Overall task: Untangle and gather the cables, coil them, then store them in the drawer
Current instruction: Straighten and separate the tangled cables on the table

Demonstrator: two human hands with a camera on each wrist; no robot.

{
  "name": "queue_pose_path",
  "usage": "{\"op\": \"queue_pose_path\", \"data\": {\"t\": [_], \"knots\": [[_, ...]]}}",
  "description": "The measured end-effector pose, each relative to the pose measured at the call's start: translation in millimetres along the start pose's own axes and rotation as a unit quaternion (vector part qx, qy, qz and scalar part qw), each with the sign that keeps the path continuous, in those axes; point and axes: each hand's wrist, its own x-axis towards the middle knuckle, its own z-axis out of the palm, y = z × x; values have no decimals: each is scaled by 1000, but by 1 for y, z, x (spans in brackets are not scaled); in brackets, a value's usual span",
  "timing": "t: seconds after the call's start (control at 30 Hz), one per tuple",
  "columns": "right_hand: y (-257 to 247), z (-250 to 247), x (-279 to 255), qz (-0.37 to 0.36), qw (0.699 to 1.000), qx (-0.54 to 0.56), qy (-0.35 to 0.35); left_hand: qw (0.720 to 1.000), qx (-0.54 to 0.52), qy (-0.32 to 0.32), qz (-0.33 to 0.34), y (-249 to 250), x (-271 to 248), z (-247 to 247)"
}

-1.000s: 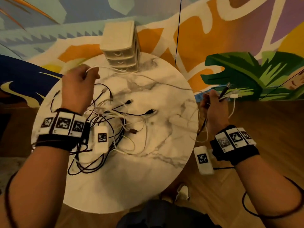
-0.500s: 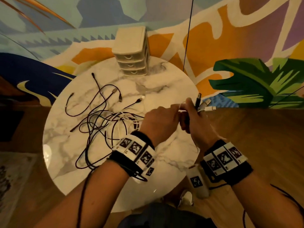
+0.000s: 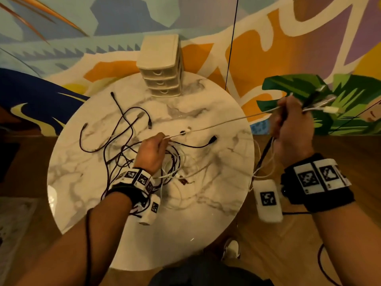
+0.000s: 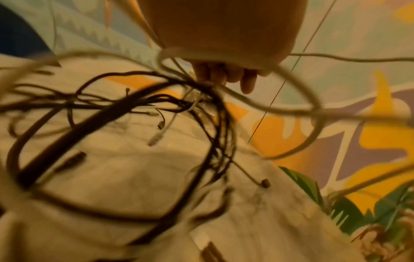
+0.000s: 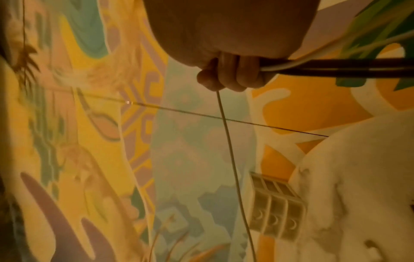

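A tangle of black and white cables [image 3: 132,149] lies on the round marble table [image 3: 206,213]. My left hand [image 3: 151,150] hovers over the tangle and pinches a white cable [image 3: 222,123]. That cable runs taut up to my right hand [image 3: 292,122], held off the table's right edge. The right hand grips a bundle of cable ends [image 3: 321,106], black and white, plugs sticking out to the right. In the right wrist view the white cable [image 5: 230,150] leaves the curled fingers [image 5: 226,76]. The left wrist view shows blurred cable loops [image 4: 125,145] under my left hand [image 4: 226,76].
A small cream drawer unit [image 3: 161,66] with three shut drawers stands at the table's far edge, against a painted wall. A thin black cord [image 3: 231,44] hangs down the wall behind the table. Wooden floor lies to the right, my shoe [image 3: 232,249] below.
My hands were together at the table's right edge half a second ago. They have pulled apart: the left back over the tangle, the right out to the right, stretching the white cable between them.
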Motion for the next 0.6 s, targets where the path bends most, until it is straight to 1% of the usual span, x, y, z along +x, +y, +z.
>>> {"op": "queue_pose_path", "data": {"t": [0.03, 0.1, 0.13, 0.17, 0.2, 0.27, 0.3, 0.33, 0.43, 0.53, 0.6], "knots": [[-1, -2, 3, -8, 1000, 17, 15, 1000, 19, -1, 13, -5, 2, 1], [5, -3, 1, -11, 999, 26, 34, 998, 45, -45, 4, -8, 2, 10], [11, -3, -2, -7, 999, 25, 40, 997, 39, -61, -20, -7, 4, 13], [16, -4, -5, 0, 999, 24, 44, 997, 13, -52, -50, -6, 9, 13], [21, -5, -7, 7, 999, 22, 46, 996, -25, -15, -79, -2, 16, 9], [28, -5, -12, 23, 999, 4, 42, 987, -95, 88, -96, 11, 32, -9], [30, -5, -13, 34, 999, -9, 37, 981, -123, 117, -90, 19, 39, -19], [32, -3, -15, 49, 998, -21, 25, 979, -139, 125, -84, 27, 43, -27], [43, 3, -23, 100, 991, -78, -46, 985, -135, 97, -52, 48, 40, -39], [46, 11, -42, 90, 977, -168, -98, 990, -90, 104, -12, 57, 35, -40], [44, 20, -54, 87, 965, -223, -106, 997, -18, 73, 12, 59, 31, -36]]}}
